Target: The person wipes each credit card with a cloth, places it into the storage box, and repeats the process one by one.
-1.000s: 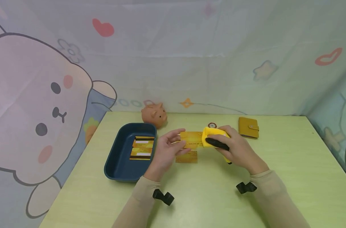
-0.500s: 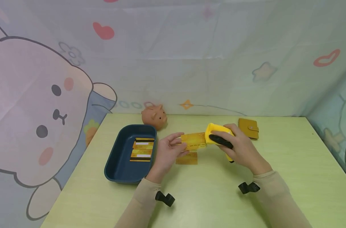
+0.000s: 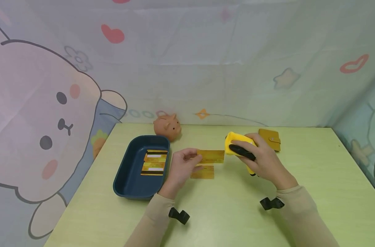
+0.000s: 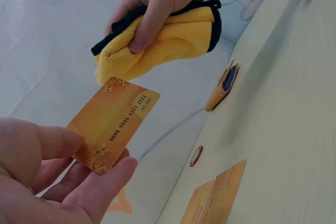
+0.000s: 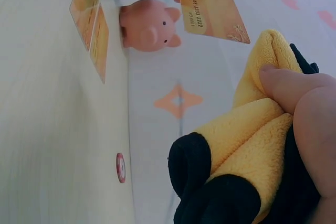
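My left hand (image 3: 182, 168) pinches a gold bank card (image 3: 210, 156) by its left end, thumb on the numbered face in the left wrist view. The card is held up above the table. To its right, my right hand (image 3: 263, 159) grips a folded yellow cloth (image 4: 163, 45) with black edging. Cloth and card look slightly apart in the head view. Below the left hand, gold cards (image 5: 90, 22) lie side by side on the table; in the head view only one lying card (image 3: 203, 172) shows.
A dark blue tray (image 3: 119, 187) with two cards (image 3: 155, 156) inside stands left of the left hand. Behind it sits a piggy bank (image 3: 167, 127). A mustard wallet (image 3: 269, 139) lies beyond the right hand. A red and white chip (image 5: 121, 168) lies near the table's back edge.
My right hand has moved right with the cloth, off the held card's right end. The left hand has tipped the card, which looks narrower now.
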`<state>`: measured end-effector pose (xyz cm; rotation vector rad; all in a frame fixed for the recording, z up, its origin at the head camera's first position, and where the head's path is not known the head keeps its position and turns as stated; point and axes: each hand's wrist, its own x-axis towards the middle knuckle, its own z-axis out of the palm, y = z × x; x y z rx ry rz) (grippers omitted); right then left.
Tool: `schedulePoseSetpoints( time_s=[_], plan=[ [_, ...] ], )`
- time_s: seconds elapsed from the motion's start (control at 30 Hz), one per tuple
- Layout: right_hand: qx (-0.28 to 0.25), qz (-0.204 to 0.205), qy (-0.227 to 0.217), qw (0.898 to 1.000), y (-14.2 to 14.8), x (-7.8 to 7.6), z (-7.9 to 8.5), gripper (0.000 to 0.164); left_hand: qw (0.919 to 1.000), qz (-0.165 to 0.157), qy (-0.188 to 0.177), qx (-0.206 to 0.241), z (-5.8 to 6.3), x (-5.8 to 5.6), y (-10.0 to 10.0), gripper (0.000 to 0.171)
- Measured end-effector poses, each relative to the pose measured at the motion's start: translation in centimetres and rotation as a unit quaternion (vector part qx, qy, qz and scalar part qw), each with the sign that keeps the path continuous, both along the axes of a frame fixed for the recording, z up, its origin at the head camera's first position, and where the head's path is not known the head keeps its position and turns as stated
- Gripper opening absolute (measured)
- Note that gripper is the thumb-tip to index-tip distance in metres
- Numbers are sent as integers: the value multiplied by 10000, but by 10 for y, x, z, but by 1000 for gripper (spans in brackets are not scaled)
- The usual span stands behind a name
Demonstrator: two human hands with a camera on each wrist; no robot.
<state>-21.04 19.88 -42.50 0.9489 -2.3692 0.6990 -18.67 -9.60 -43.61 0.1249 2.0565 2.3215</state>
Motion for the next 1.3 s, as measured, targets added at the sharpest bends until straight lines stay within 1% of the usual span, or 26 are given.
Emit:
schedulePoseSetpoints(
  time_s=[0.13, 0.23, 0.33, 0.4, 0.6, 0.73, 0.97, 1.17, 1.3],
  plan=[
    [4, 7, -1, 10000, 0, 0, 0, 62, 9997, 13, 199, -105, -1, -1, 0, 19],
    [-9, 15, 5, 10000, -1, 1, 2, 61, 9971, 98, 511, -554, -1, -1, 0, 18],
    [-20, 25, 18, 10000, -1, 2, 3, 61, 9910, 203, 832, -1025, -2, -2, -2, 16],
    [-17, 33, 28, 10000, -1, 2, 4, 61, 9890, 202, 951, -1119, -2, -3, -2, 14],
    [-8, 56, 64, 10000, -2, 2, 4, 62, 9913, -109, 984, -862, -2, -4, -4, 16],
    [4, 53, 50, 10000, -2, 3, 5, 63, 9928, -247, 861, -792, -2, -4, -4, 18],
    [-13, 70, 28, 10000, -3, 4, 6, 63, 9952, -454, 759, -426, 0, -3, -4, 26],
    [-30, 65, 65, 10000, -4, 4, 6, 62, 9964, -633, 542, -170, 0, -2, -4, 32],
    [-25, 105, 87, 9999, -4, 4, 7, 62, 9961, -802, 327, 151, -2, -3, -5, 31]
  ],
)
